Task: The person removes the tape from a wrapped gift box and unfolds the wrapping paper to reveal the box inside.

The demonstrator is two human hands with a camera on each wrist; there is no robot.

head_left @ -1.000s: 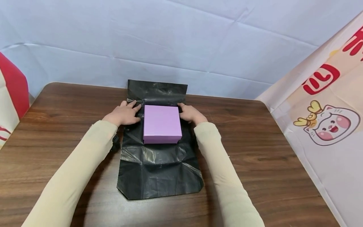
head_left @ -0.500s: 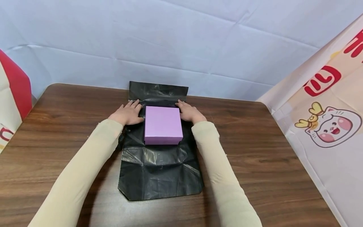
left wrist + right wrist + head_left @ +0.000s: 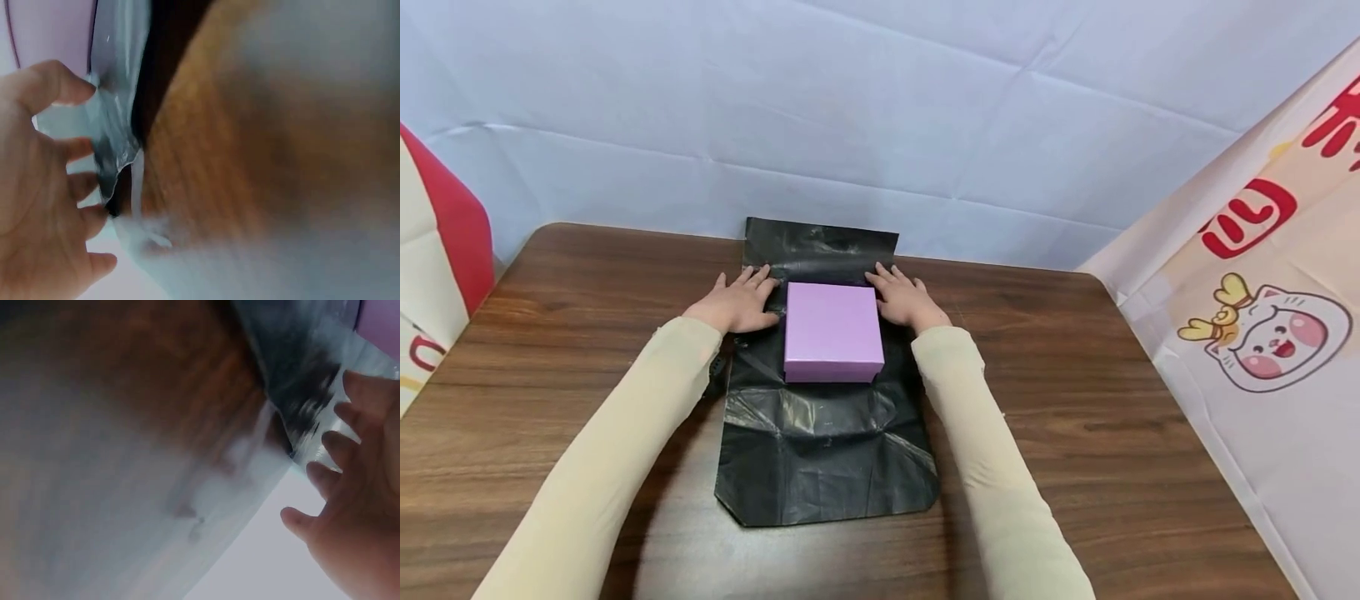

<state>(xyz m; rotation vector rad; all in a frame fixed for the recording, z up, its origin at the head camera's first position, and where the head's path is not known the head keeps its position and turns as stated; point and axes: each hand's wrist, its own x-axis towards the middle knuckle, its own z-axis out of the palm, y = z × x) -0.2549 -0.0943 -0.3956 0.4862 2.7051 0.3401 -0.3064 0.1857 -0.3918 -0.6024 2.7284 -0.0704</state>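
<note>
A square purple box (image 3: 833,325) with a lid sits on a creased black sheet (image 3: 827,479), which looks like plastic or coated paper. My left hand (image 3: 737,304) is spread flat over the sheet's left edge, its thumb close to the box's left side. On the opposite side my right hand (image 3: 904,297) lies with fingers apart beside the box, fingertips over the sheet's right edge. In the left wrist view the left hand (image 3: 50,181) has its fingers extended at the crumpled sheet edge. The right wrist view shows the right hand (image 3: 356,462) with fingers spread too, gripping nothing.
A brown wood-grain table (image 3: 1075,433) carries everything. Its far edge meets a pale cloth backdrop (image 3: 850,108). To the right hangs a printed banner (image 3: 1262,333) with a cartoon face; a red and white cloth (image 3: 445,225) hangs at the left.
The left hand has moved slightly right and its fingers have spread. The right hand's fingers, more bent a second ago, are now straighter. Box and sheet keep their places on the table.
</note>
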